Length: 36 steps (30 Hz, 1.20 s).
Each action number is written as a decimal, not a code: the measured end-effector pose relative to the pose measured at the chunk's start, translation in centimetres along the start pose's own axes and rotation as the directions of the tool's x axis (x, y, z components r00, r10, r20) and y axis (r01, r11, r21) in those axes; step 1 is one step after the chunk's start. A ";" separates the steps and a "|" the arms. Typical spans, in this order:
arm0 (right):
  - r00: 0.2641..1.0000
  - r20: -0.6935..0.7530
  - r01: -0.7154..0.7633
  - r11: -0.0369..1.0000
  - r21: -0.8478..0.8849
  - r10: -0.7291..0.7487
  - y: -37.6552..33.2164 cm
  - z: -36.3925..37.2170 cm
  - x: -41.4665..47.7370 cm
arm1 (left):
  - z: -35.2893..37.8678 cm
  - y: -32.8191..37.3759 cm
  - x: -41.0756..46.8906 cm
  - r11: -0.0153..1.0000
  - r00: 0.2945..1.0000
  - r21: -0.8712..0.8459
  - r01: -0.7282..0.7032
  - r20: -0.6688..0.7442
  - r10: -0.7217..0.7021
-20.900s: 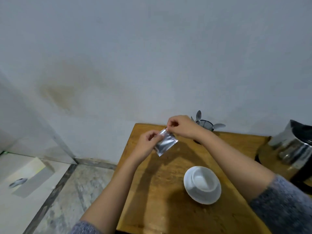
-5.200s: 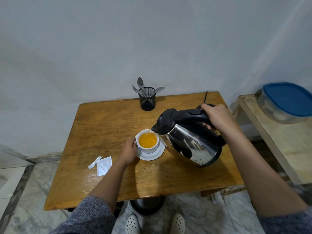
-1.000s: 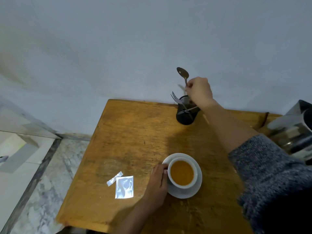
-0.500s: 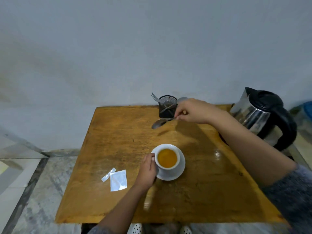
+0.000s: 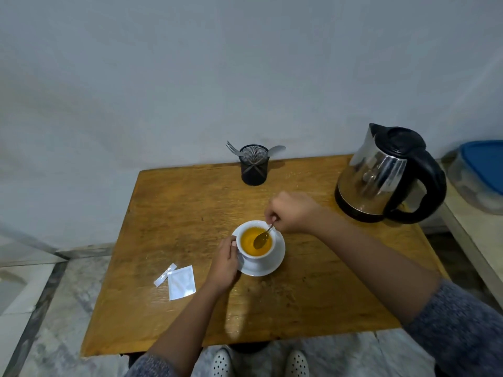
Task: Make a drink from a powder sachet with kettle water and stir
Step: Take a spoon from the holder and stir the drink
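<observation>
A white cup (image 5: 257, 256) of orange drink stands on a white saucer (image 5: 272, 263) in the middle of the wooden table (image 5: 177, 213). My left hand (image 5: 224, 263) grips the cup's left side. My right hand (image 5: 292, 212), just above the cup's far rim, pinches a metal spoon (image 5: 262, 238) whose bowl dips into the drink. The torn silver sachet (image 5: 181, 282) and its strip (image 5: 165, 275) lie flat to the left of the cup. The steel kettle (image 5: 386, 175) with a black handle stands at the table's back right.
A black mesh holder (image 5: 254, 168) with a fork and a spoon stands at the table's back edge by the wall. A blue-lidded container (image 5: 479, 175) sits on a side surface at the right. My shoes (image 5: 261, 363) show below the table's near edge.
My right hand has carried the spoon from near the mesh holder down to the cup, and its bowl is now in the drink. My left hand stays on the cup.
</observation>
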State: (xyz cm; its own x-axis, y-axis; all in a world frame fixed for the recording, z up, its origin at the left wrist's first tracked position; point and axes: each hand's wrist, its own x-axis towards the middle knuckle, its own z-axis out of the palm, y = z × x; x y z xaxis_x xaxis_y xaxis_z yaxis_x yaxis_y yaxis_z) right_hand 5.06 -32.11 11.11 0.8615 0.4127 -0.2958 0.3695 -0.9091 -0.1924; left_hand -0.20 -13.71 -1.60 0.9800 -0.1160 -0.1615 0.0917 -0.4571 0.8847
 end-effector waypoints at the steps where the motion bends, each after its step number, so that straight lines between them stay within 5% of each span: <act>1: 1.000 -0.013 -0.010 0.997 0.082 0.012 0.0 0.2 0.0 | 0.0 0.0 0.0 1.000 1.000 -0.007 0.003 0.003 -0.003; 7: 0.996 -0.082 0.015 0.868 0.497 0.029 -0.4 0.6 0.0 | -0.5 0.0 0.1 1.000 0.999 0.018 -0.003 0.046 0.002; 16: 0.964 0.010 0.254 0.934 0.250 -0.265 -1.7 0.0 0.6 | -1.2 0.0 0.6 1.000 0.997 0.021 -0.012 0.082 0.010; 20: 0.961 0.036 0.263 0.947 0.183 -0.274 -2.0 0.2 1.0 | -1.3 0.1 0.7 1.000 0.996 0.027 0.004 0.084 -0.006; 28: 1.000 0.016 0.003 0.929 0.370 -0.010 -2.0 1.0 1.9 | -1.3 0.2 0.6 0.999 0.997 0.033 -0.006 0.082 0.003; 32: 0.981 -0.057 -0.107 0.771 0.628 0.183 -1.0 2.2 1.9 | -1.2 -0.1 0.7 1.000 0.997 0.030 -0.001 0.078 -0.002; 36: 0.938 -0.174 -0.069 0.653 0.754 0.299 -1.0 3.9 1.3 | -1.2 -0.2 0.7 1.000 0.998 0.028 -0.008 0.068 0.006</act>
State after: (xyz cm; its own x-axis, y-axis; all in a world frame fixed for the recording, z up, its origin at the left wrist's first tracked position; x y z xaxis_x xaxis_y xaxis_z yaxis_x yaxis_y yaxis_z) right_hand 4.49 -30.41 7.28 0.9793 0.1053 -0.1728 -0.0807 -0.5798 -0.8108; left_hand 0.69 -12.68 -1.39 0.9662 -0.1788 -0.1856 0.0789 -0.4804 0.8735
